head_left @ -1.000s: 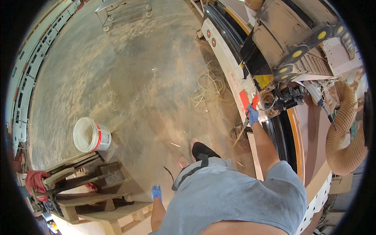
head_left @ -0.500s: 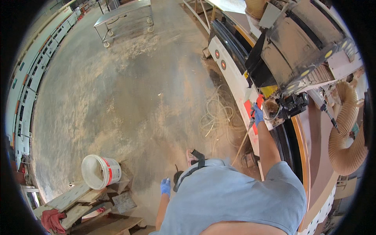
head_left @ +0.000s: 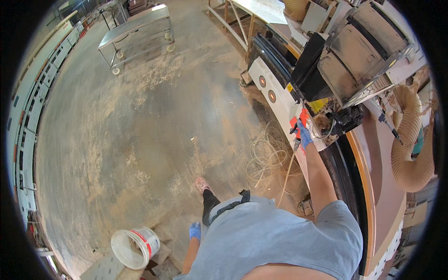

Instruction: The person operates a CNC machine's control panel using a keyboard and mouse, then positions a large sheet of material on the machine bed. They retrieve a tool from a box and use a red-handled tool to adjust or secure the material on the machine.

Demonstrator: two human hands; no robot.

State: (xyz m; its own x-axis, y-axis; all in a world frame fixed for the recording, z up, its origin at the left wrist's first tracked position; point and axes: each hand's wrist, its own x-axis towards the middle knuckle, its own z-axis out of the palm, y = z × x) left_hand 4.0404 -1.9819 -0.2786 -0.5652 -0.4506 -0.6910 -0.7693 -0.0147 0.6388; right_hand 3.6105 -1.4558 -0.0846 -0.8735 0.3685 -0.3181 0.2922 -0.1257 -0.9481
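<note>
My right hand (head_left: 304,134), in a blue glove, is closed around a red air blow gun (head_left: 304,116) at the dusty machine's edge. A thin pale air hose (head_left: 288,175) runs down from the gun's metal connector toward the floor. Right beside the gun are the machine's black motor part (head_left: 347,122) and a yellow panel (head_left: 319,105). My left hand (head_left: 195,230), also blue-gloved, hangs low at my side with its fingers loosely extended and nothing visible in it.
Coils of hose (head_left: 265,161) lie on the dusty floor left of the machine's white side panel (head_left: 274,105). A white bucket (head_left: 150,241) stands at lower left by some boards. Farther off is a wheeled metal table (head_left: 135,29). A ribbed duct (head_left: 405,154) hangs at right.
The red air gun and my right hand have shifted slightly left and up in view. My foot has come forward, and the view has moved, bringing the wheeled table lower in the picture.
</note>
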